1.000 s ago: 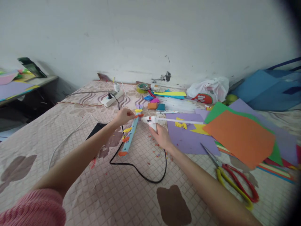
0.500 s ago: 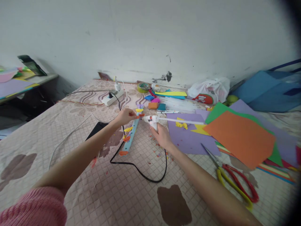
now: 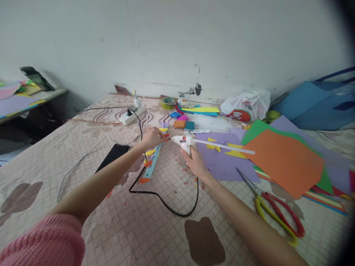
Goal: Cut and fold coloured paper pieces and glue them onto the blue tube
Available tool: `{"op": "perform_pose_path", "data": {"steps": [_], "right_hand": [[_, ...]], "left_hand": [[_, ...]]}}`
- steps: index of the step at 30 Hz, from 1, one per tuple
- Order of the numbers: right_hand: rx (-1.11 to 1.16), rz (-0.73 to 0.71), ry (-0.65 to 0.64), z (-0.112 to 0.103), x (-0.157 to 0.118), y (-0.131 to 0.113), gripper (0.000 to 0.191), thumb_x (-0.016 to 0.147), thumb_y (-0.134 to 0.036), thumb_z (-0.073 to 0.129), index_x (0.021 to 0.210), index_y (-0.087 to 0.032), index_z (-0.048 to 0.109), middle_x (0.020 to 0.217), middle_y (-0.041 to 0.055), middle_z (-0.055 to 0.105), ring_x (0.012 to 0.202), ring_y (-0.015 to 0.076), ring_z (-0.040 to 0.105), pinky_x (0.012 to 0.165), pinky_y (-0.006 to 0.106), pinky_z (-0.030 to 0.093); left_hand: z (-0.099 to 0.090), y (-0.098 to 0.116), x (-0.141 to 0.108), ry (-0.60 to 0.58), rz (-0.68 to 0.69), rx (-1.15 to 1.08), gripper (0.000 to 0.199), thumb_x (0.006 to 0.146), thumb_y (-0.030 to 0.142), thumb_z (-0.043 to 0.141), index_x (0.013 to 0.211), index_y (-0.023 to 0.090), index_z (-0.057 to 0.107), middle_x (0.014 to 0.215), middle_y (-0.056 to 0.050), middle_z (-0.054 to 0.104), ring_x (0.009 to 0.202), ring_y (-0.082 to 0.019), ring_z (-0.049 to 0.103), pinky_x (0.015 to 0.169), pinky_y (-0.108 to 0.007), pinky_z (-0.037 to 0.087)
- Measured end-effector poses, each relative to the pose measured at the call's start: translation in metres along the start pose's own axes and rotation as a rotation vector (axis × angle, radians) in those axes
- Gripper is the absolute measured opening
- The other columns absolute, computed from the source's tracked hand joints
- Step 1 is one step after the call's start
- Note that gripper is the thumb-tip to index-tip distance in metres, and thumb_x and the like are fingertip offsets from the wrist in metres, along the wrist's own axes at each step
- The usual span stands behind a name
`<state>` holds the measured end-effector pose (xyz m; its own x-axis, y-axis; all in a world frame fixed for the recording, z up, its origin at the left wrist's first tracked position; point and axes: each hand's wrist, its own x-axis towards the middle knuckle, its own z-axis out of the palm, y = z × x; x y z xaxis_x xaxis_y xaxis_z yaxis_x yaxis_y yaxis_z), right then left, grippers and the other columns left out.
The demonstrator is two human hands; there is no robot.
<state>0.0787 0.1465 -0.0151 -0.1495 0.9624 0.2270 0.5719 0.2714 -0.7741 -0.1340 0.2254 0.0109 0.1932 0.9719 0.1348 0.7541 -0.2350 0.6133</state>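
My left hand [image 3: 152, 139] is closed in a pinch at the upper part of a light blue strip, with a small orange piece [image 3: 165, 137] at its fingertips. My right hand [image 3: 195, 160] is wrapped round the handle of a white glue gun [image 3: 183, 142], whose nozzle points left at the orange piece. A clear glue stick juts from the gun's back. The light blue strip [image 3: 152, 162] lies slanted on the patterned cloth and bears yellow, orange and purple pieces along it.
Red and yellow scissors [image 3: 273, 210] lie at the right, beside orange [image 3: 285, 160], green and purple sheets. A black phone [image 3: 113, 157] lies left of the strip. The gun's black cord [image 3: 166, 202] loops in front. Behind are a power strip [image 3: 133, 115], tape [image 3: 168, 103] and clay blocks.
My left hand has moved slightly right and now covers more of the strip's upper part. The glue gun in my right hand has shifted a little right, its glue stick tilting lower.
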Motion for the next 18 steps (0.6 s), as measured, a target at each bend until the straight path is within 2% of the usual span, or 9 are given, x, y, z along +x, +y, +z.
{"op": "perform_pose_path", "data": {"steps": [4, 13, 18], "right_hand": [[0.025, 0.036, 0.021, -0.002, -0.002, 0.002, 0.030, 0.087, -0.042, 0.043, 0.090, -0.017, 0.059, 0.072, 0.0037, 0.063, 0.065, 0.0178, 0.056, 0.061, 0.026, 0.040], [0.053, 0.053, 0.027, -0.004, -0.003, 0.001, 0.032, 0.086, -0.044, 0.043, 0.093, -0.016, 0.059, 0.071, 0.0027, 0.062, 0.065, 0.0173, 0.055, 0.061, 0.026, 0.040], [0.069, 0.055, 0.028, -0.004, -0.004, 0.000, 0.034, 0.085, -0.045, 0.043, 0.091, -0.016, 0.059, 0.070, 0.0026, 0.061, 0.063, 0.0171, 0.054, 0.061, 0.026, 0.039]], "left_hand": [[0.003, 0.001, 0.000, 0.015, 0.023, 0.122, 0.016, 0.067, 0.032, 0.067, 0.066, 0.016, 0.072, 0.076, -0.007, 0.065, 0.084, -0.022, 0.055, 0.087, -0.035, 0.039], [0.010, 0.000, -0.004, 0.053, 0.036, 0.281, 0.010, 0.070, 0.024, 0.063, 0.073, 0.016, 0.070, 0.088, -0.010, 0.060, 0.094, -0.025, 0.053, 0.092, -0.038, 0.038], [0.013, -0.002, -0.007, 0.103, 0.004, 0.322, 0.020, 0.070, 0.028, 0.066, 0.086, 0.015, 0.066, 0.093, -0.011, 0.057, 0.101, -0.028, 0.049, 0.090, -0.040, 0.040]]}}
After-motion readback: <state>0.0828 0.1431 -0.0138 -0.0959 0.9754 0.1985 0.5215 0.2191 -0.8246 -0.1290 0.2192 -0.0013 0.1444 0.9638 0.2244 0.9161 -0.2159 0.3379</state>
